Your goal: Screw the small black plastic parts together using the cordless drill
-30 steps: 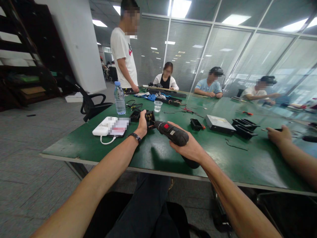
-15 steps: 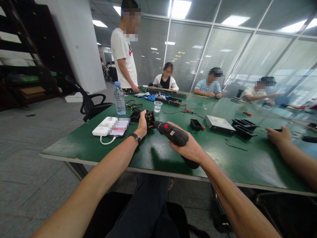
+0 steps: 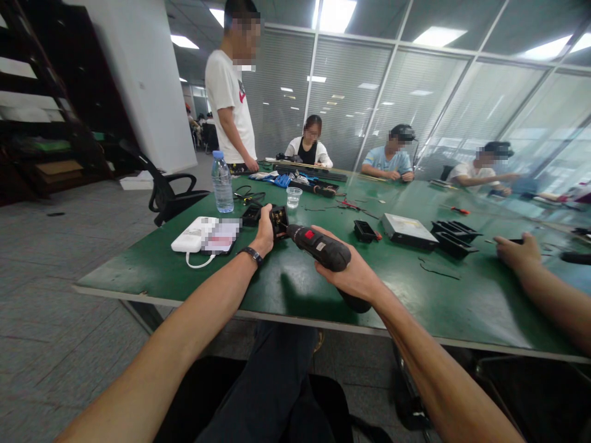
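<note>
My left hand is closed on a small black box-like part with brass-coloured bits inside, held on edge just over the table. Its fingers are partly hidden behind the part. In my right hand is a black cordless drill with a red switch, gripped by its handle. The drill points left, its nose close against the lower right side of the black part. Whether the bit touches a screw is too small to tell. Another black piece lies just left of my left hand.
A water bottle, a plastic cup and a white power bank cabled to a phone stand around my left hand. Rightward lie a black tray, a silver drive and black brackets. A co-worker's hand is at far right.
Both hands, the drill and the black part stay essentially in place. The whole view has shifted very slightly.
</note>
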Tool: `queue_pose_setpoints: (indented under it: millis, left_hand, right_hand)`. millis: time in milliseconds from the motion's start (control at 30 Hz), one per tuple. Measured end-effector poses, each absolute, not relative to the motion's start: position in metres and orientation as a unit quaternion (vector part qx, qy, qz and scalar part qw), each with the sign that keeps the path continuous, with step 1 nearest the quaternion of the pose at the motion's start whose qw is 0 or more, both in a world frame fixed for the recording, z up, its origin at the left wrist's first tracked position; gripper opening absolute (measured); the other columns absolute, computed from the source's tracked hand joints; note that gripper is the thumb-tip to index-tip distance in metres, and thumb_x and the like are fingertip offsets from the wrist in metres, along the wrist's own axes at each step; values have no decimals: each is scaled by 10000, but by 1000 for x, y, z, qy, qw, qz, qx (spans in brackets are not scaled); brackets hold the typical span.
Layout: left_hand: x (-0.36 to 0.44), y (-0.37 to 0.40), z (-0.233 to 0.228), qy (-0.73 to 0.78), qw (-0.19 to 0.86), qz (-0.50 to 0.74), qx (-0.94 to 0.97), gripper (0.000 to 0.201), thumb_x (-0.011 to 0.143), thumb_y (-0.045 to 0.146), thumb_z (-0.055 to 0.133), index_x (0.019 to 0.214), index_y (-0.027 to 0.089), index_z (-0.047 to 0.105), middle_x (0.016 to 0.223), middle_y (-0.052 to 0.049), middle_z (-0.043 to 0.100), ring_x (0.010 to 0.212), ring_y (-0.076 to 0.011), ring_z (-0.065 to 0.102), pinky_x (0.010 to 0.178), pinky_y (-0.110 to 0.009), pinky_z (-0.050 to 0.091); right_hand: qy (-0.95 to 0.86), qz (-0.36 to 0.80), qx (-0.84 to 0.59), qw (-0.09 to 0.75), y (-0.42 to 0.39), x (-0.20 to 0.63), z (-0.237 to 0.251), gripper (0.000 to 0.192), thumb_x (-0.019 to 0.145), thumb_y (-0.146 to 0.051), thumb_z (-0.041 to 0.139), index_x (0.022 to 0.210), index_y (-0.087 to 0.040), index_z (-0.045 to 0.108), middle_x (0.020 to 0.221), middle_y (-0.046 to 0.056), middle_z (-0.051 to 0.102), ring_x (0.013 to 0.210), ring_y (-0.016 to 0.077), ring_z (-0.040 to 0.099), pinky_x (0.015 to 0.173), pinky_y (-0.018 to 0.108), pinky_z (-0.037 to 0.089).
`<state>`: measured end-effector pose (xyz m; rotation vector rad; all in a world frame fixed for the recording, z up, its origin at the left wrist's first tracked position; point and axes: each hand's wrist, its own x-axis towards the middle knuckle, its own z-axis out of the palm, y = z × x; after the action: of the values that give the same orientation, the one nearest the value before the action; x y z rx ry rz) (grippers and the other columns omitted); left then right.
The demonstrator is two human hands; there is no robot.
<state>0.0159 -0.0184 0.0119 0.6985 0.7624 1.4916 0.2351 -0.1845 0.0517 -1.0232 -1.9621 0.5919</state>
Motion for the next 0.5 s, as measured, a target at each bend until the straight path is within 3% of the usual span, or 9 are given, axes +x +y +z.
queue_pose_setpoints:
  millis: [233,500]
  left_hand:
    - [16,-18,13,322,625,649,291,493,1044,671,658,951,195,739,774,-82,790,756,-268,817,597,-299,600]
    - [17,-21,16,320,621,651,297,455,1119,566,540,927,195,719,798,-92,798,809,-261,831,672,-304,643]
  right_hand:
    - [-780,232,-405,417,-183,236,50,892,852,-177,746,1731,-184,597,1346,99,881,1352,304,798,1236,462,589]
    - [-781,230,-407,415,-184,236,50,877,863,-178,739,1728,-172,597,1341,94,876,1385,309,778,1242,463,588]
